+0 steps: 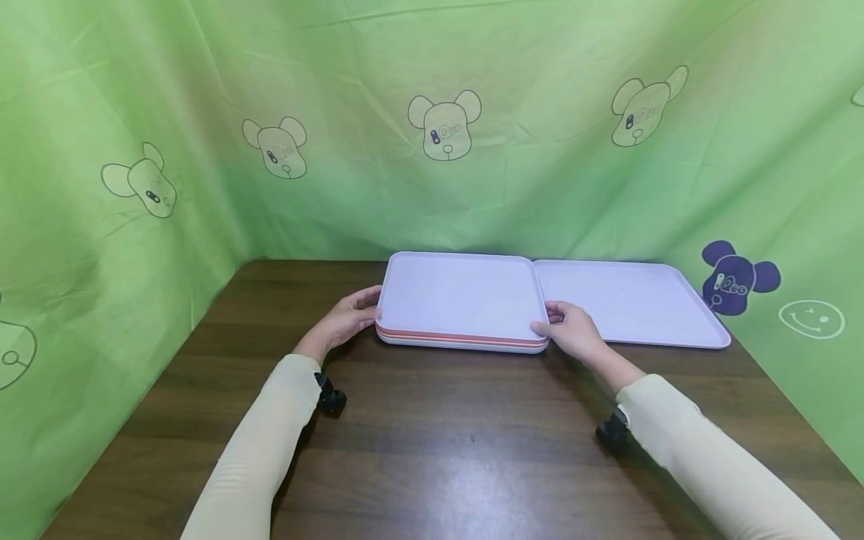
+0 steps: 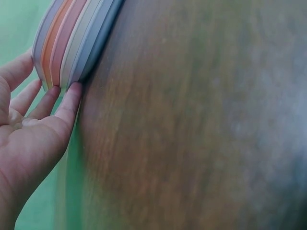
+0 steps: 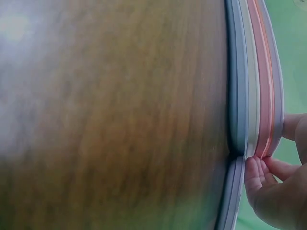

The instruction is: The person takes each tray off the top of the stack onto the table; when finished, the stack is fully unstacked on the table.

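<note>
A stack of several rectangular trays (image 1: pixel 466 296) lies near the far edge of the table, a pale lavender one on top and orange, pink, cream and blue rims beneath. At its left end my left hand (image 1: pixel 347 317) holds the side, thumb by the top rim. In the left wrist view, the fingers (image 2: pixel 71 98) of that hand reach down along the stacked rims (image 2: pixel 67 43). My right hand (image 1: pixel 572 328) grips the right front corner, its thumb on the top tray. Seen from the right wrist, the fingertips (image 3: pixel 253 165) touch the corner around the cream and pink rims (image 3: pixel 261 96).
Another pale lavender tray (image 1: pixel 634 300) lies flat just right of the stack, beside my right hand. The brown wooden table (image 1: pixel 432 427) stretches in front. A green cloth (image 1: pixel 324 210) with bear-face prints hangs behind and along both sides.
</note>
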Tool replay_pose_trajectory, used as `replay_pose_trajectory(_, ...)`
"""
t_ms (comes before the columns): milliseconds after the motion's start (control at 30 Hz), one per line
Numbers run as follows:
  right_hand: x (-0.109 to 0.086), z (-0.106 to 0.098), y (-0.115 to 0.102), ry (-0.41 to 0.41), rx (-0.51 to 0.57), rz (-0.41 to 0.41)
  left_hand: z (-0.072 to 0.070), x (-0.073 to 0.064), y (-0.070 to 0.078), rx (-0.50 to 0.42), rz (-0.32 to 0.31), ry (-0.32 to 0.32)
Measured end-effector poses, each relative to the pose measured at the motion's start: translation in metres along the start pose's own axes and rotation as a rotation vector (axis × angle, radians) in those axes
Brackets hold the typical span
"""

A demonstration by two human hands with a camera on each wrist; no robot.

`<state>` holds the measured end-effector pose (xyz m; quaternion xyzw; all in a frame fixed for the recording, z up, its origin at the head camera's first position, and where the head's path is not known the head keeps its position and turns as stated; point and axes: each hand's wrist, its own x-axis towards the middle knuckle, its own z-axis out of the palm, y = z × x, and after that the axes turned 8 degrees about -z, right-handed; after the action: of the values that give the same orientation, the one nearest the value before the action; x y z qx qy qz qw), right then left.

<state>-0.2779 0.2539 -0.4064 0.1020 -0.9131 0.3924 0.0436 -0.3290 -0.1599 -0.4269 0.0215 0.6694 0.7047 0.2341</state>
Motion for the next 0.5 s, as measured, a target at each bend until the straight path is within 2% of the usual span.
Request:
replay_pose_trajectory(233,0.0012,-0.0004,0.0031,-0.010,0.037,0.027,0.0012,0.0005,0.0007,-0.002,0.002,0.003)
replay_pose_trajectory(500,0.0002,0.0026,0.0013,0.029,0.109,-0.002,0.0031,-0.0023,0.0016,0.016,0.000,0.004)
